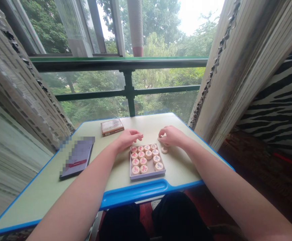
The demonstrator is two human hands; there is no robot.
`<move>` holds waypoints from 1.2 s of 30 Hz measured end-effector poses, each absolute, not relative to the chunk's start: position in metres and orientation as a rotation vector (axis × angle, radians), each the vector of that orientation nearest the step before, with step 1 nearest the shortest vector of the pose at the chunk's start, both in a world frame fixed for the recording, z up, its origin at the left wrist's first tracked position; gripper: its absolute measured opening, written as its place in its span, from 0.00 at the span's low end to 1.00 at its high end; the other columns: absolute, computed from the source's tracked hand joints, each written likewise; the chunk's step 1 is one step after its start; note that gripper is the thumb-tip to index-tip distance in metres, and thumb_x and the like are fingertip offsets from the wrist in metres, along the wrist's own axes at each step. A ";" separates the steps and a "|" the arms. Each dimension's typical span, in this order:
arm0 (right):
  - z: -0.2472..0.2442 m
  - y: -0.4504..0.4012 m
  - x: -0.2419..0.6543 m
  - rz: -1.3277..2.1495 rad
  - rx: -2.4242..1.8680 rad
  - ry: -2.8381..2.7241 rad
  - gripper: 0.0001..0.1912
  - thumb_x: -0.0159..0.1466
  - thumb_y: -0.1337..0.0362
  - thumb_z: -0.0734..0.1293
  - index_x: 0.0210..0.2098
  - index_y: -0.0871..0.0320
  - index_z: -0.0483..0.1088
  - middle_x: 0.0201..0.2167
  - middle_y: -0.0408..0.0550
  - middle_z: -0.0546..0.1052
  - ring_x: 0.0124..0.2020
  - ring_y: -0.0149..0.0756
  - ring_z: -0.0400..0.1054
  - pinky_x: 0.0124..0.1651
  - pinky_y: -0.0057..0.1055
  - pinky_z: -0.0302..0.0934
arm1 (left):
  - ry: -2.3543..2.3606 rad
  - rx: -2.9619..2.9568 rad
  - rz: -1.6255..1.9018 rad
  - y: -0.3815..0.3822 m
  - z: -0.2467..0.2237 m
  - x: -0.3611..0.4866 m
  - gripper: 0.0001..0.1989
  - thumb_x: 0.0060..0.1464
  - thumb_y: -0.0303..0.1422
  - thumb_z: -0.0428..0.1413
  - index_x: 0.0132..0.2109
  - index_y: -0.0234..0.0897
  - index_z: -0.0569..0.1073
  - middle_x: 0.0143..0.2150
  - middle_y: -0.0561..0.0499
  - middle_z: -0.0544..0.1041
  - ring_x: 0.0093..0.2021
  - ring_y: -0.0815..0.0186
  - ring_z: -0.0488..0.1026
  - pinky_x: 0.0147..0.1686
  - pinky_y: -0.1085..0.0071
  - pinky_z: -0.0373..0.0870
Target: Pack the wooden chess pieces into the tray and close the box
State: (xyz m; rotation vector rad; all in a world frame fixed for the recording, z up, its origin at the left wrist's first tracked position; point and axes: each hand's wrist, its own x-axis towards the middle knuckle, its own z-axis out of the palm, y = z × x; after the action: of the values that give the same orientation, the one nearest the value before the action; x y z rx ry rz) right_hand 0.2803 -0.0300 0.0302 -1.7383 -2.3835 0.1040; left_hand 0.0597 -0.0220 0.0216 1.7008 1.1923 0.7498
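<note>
A shallow box holds several round wooden chess pieces with red or dark characters. Its lower middle part shows bare bottom between the red-marked pieces and the dark-marked ones at the right. Just above the box's upper left corner hovers my left hand, its fingers bent and a little apart, with nothing between them. My right hand is to the upper right of the box, fingers curled down over loose pieces on the table. A single loose piece lies beside the box, just below that hand.
The pale table has a blue edge and a blue front tray. A small flat box sits at the back left. A dark-framed flat case lies at the left. Railing and curtains surround the table.
</note>
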 end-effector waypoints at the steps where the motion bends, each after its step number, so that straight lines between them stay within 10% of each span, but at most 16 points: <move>1: 0.030 -0.030 0.281 0.124 -1.720 -2.389 0.10 0.54 0.62 0.64 0.34 0.58 0.74 0.36 0.50 0.76 0.40 0.40 0.66 0.41 0.30 0.58 | 1.195 1.694 0.749 -0.022 0.022 0.060 0.17 0.42 0.45 0.57 0.31 0.34 0.74 0.30 0.48 0.75 0.27 0.69 0.63 0.28 0.70 0.58; 28: 0.028 -0.027 0.282 0.152 -1.664 -2.428 0.11 0.53 0.59 0.66 0.32 0.57 0.74 0.33 0.50 0.75 0.38 0.40 0.65 0.39 0.31 0.57 | 1.174 1.667 0.713 -0.018 0.018 0.060 0.18 0.40 0.45 0.58 0.32 0.33 0.75 0.31 0.47 0.75 0.27 0.69 0.62 0.28 0.71 0.58; 36: 0.041 -0.054 0.268 0.359 -1.075 -2.425 0.10 0.53 0.64 0.66 0.35 0.58 0.71 0.32 0.45 0.69 0.34 0.32 0.63 0.39 0.27 0.57 | 1.183 1.673 0.712 -0.020 0.019 0.060 0.17 0.40 0.43 0.57 0.32 0.33 0.75 0.31 0.47 0.75 0.27 0.70 0.62 0.28 0.71 0.58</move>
State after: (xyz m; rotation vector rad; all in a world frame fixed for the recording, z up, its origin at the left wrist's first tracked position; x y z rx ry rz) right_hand 0.2677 -0.0538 0.0410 -1.0750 -2.4249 0.3589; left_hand 0.0597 -0.0202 0.0193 1.6732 1.1827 0.7117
